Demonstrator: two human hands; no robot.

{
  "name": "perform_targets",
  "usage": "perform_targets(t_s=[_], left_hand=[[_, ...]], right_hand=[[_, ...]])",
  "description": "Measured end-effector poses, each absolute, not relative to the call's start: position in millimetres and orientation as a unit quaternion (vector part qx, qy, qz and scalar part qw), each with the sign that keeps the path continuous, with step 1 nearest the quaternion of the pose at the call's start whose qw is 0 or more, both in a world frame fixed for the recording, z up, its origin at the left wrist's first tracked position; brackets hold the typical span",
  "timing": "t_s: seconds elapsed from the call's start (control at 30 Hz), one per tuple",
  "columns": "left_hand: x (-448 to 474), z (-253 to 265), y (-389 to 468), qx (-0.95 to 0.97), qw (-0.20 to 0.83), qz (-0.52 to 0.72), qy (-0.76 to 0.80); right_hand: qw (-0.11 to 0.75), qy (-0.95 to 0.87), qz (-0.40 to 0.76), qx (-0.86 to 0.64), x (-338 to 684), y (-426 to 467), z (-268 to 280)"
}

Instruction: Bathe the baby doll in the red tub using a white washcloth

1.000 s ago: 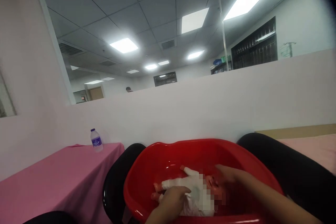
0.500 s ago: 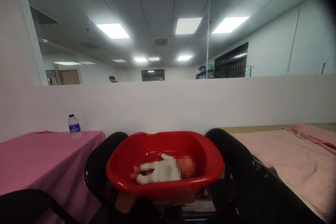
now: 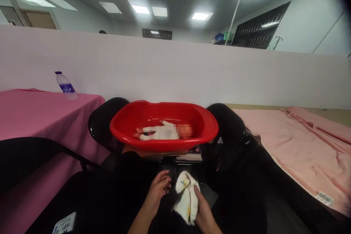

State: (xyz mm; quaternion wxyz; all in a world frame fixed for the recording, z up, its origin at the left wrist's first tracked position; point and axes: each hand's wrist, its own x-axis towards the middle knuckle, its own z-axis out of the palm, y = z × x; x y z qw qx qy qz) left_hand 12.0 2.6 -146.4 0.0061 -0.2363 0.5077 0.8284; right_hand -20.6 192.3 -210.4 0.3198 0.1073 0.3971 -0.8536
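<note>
My right hand (image 3: pixel 203 210) grips a small white towel (image 3: pixel 189 203) with yellow and blue print, its thumb on top. The towel hangs folded and loose in front of me. Just left of the towel, my left hand (image 3: pixel 160 187) is raised with its fingers loosely bent and nothing in them. Beyond both hands stands a red baby bathtub (image 3: pixel 211 122). A baby doll (image 3: pixel 166 131) in white clothes lies on its back inside, head to the right and feet to the left.
Books (image 3: pixel 189 156) lie beneath the tub, between black chairs (image 3: pixel 105 120). A water bottle (image 3: pixel 66 87) stands on the pink-covered table (image 3: pixel 33 113) at left. A pink blanket (image 3: pixel 298 146) covers the surface at right. A white packet (image 3: pixel 65 223) lies lower left.
The view has tilted down, so the tub and tables sit higher in the picture. Both my hands have come into view, the right one holding the towel.
</note>
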Motion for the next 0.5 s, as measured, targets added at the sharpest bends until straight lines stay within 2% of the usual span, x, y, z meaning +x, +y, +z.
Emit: perform_targets(t_s=[0.2, 0.3, 0.5], left_hand=[[8, -140, 5, -0.138, 0.036, 0.816, 0.560], [7, -143, 3, -0.131, 0.059, 0.790, 0.596], [-16, -149, -12, -0.108, 0.039, 0.771, 0.626]], right_hand=[[0.291, 0.315, -0.901, 0.067, -43, 188, -184], [0.318, 0.283, -0.905, 0.022, -60, 177, -170], [0.341, 0.344, -0.872, -0.067, -101, 154, -138]])
